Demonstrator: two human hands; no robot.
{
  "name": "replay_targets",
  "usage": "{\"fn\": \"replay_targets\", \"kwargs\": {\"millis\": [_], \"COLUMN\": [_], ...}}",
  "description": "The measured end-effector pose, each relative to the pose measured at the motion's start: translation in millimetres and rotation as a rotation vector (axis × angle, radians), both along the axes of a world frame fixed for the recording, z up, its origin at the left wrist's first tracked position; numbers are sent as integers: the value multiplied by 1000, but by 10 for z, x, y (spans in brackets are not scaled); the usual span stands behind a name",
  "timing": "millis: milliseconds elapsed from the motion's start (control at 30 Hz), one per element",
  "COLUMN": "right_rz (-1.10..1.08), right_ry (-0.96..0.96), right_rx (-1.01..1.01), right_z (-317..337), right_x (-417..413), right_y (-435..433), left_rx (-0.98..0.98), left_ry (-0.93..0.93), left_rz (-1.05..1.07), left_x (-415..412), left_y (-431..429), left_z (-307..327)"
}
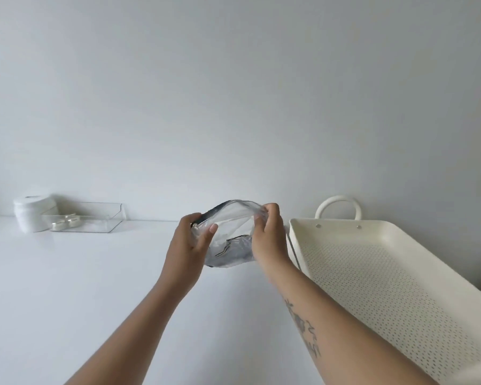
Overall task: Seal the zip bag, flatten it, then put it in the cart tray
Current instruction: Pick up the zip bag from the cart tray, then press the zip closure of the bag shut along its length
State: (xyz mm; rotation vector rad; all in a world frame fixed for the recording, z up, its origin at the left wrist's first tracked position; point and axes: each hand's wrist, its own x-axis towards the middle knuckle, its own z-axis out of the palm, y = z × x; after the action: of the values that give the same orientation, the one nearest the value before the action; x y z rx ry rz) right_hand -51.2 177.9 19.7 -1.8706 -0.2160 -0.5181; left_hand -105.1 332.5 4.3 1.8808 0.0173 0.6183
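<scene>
You hold the zip bag (229,240) up over the white bench (95,287), left hand (190,243) pinching one end of its top edge, right hand (267,234) gripping the other. The mouth bows apart, so sealing looks unfinished. Flattening remains to do. The cart tray (386,273), just right of your hands, holds nothing.

Clear zip bag (228,245), crumpled, cream tray (386,273) beside
</scene>
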Motion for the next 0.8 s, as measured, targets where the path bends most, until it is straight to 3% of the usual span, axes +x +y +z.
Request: {"fn": "replay_targets", "kwargs": {"millis": [233,367,467,633,800], "right_rz": [-44,-19,50,364,695], "right_ry": [76,118,203,383,552], "right_rx": [121,154,172,244,506], "right_z": [-691,-846,-924,-870,-797], "right_x": [-12,36,14,-74,-46], "right_y": [325,382,391,239,98], "left_rx": [-105,-157,-186,-340,-394], "left_ry": [145,248,239,172,129], "left_rz": [-87,-247,-238,-134,-36], "left_x": [-134,-178,-181,-124,-78], "left_y": [397,600,646,719,714], "left_z": [-453,-562,-639,-730,-801]}}
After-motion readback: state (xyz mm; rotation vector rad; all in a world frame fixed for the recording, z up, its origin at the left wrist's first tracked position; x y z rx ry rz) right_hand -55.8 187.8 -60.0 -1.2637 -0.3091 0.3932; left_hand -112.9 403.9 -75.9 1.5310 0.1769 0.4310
